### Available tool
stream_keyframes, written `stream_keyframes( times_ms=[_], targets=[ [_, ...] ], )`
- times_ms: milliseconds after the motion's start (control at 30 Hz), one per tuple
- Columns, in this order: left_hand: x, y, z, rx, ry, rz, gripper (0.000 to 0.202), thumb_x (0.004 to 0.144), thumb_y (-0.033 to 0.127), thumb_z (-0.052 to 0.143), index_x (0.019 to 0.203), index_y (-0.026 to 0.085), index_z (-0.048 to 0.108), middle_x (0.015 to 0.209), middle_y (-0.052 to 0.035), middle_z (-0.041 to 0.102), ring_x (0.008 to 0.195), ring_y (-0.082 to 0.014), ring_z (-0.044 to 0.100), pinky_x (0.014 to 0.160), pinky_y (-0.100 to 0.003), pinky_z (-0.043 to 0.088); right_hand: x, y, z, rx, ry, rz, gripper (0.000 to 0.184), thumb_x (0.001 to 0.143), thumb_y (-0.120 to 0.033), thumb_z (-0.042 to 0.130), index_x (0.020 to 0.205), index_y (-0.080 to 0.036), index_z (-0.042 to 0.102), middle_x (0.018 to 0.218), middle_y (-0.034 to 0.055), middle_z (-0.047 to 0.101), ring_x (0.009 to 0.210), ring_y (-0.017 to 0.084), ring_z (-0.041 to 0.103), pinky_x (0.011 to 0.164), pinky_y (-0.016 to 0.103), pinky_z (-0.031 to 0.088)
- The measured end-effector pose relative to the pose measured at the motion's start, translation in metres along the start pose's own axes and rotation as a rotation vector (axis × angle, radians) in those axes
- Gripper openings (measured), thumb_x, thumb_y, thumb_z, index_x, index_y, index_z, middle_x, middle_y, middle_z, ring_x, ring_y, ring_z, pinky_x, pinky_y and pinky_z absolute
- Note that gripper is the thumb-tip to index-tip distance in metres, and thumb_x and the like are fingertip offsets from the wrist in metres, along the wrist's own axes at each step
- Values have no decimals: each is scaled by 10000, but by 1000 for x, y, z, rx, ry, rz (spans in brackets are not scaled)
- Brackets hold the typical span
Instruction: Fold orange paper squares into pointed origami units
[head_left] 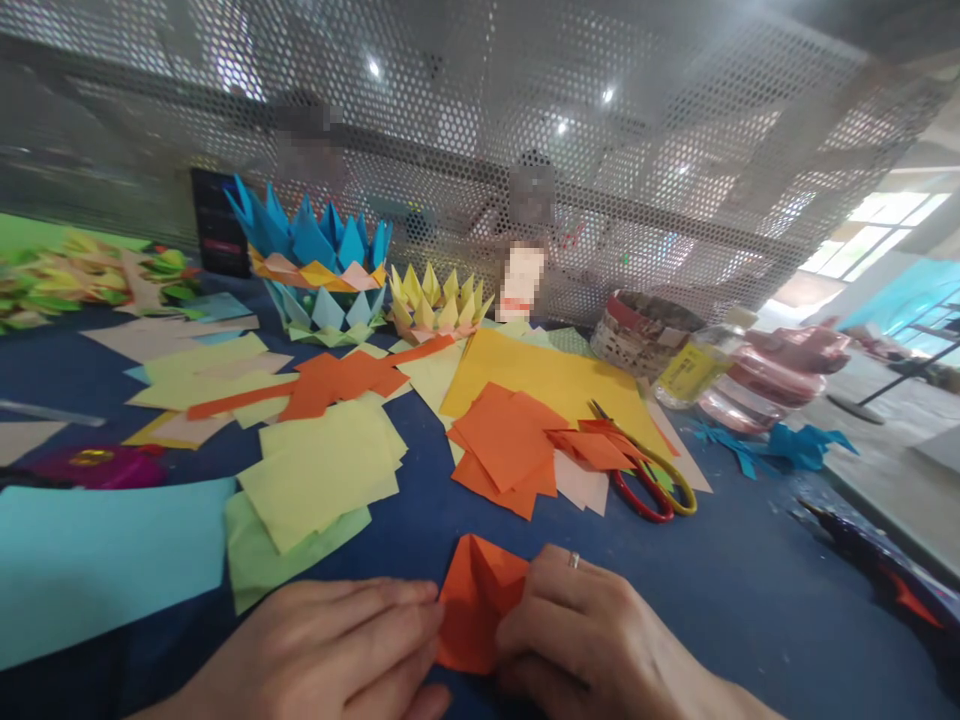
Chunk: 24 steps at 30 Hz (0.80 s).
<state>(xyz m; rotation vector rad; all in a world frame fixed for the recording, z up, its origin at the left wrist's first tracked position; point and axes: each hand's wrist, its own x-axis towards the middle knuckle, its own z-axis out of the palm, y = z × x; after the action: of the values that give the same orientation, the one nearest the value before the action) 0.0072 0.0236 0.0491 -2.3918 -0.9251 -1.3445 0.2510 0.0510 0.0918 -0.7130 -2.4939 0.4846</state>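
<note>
1. With the right hand (577, 620), grasping the right edge of a small orange paper (466, 615) in curled fingers, hiding the thumb and so not showing how tightly.
2. With the left hand (337, 640), resting loosely, fingers stretched and drawn together, touching the paper's left edge at the tips rather than clenching anything.
3. Lying between both hands on the blue tabletop (727, 590), creased near the middle and rising a little toward the right, with a shaded hollow beside the crease.
4. Seemingly shaping a fold; probably faring best by pinning the left side flat with those stretched fingers while lining up edges on the right before pressing.
5. Likely needing a crease run outward from the middle under one fingertip, firm but not dragging; otherwise risking a skewed point or a wrinkle.
6. Farther out, spreading across the cloth-blue surface: pale yellow-green squares (322, 465) at the left, loose orange squares (510, 440) straight ahead, and, right of those, scissors (664, 462) with red and yellow handles.
7. Farther still, standing before a perforated screen (450, 100): a tall blue-topped paper ring (319, 235) and a lower yellow spiky ring (435, 300), both showing sharp, even points.
</note>
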Motion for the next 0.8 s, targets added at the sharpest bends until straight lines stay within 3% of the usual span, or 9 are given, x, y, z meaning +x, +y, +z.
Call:
stream_keyframes(
  times_ms=[133, 333, 500, 633, 767, 800],
  targets=[
    [-6, -8, 6, -18, 43, 69, 336, 1081, 183, 459, 898, 205, 739, 844, 26, 804, 760, -82, 787, 848, -141, 627, 1, -1, 2, 8, -8, 46, 139, 945, -91, 742, 876, -211, 726, 781, -2, 695, 734, 148, 645, 672, 230, 500],
    [-10, -10, -1, 4, -151, 71, 261, 1047, 344, 541, 1086, 230, 774, 1019, -29, 818, 983, -170, 810, 965, -268, 651, 4, -7, 3, 41, 81, 118, 174, 992, -190, 744, 821, -188, 715, 774, 8, 680, 668, 118, 630, 617, 209, 476],
    [-6, -12, -10, 16, -204, 86, 277, 1044, 386, 560, 1127, 233, 775, 1041, -42, 817, 1020, -192, 803, 969, -293, 653, 4, -6, 3, 73, 88, 110, 149, 978, -176, 761, 837, -189, 718, 919, 30, 711, 767, 118, 689, 711, 189, 535],
    [1, -11, -13, -23, -191, 64, 274, 1082, 328, 525, 1079, 233, 783, 953, -14, 816, 944, -155, 801, 934, -246, 642, 4, -4, 4, 49, 86, 77, 149, 978, -132, 724, 844, -187, 689, 938, 38, 719, 784, 131, 692, 748, 206, 558],
    [8, -7, -13, -100, -125, 5, 411, 1159, 294, 417, 940, 231, 759, 832, 55, 803, 834, -84, 790, 890, -155, 595, 3, -5, 6, 45, 83, 83, 159, 940, -58, 662, 851, -190, 660, 971, 51, 723, 780, 129, 688, 739, 212, 558],
    [9, -6, -13, -109, -99, 53, 415, 1159, 293, 418, 923, 228, 754, 828, 65, 806, 805, -75, 789, 871, -144, 589, 3, -5, 7, 41, 85, 88, 167, 930, -48, 647, 850, -194, 652, 953, 45, 723, 778, 131, 686, 749, 219, 558]
  ],
)
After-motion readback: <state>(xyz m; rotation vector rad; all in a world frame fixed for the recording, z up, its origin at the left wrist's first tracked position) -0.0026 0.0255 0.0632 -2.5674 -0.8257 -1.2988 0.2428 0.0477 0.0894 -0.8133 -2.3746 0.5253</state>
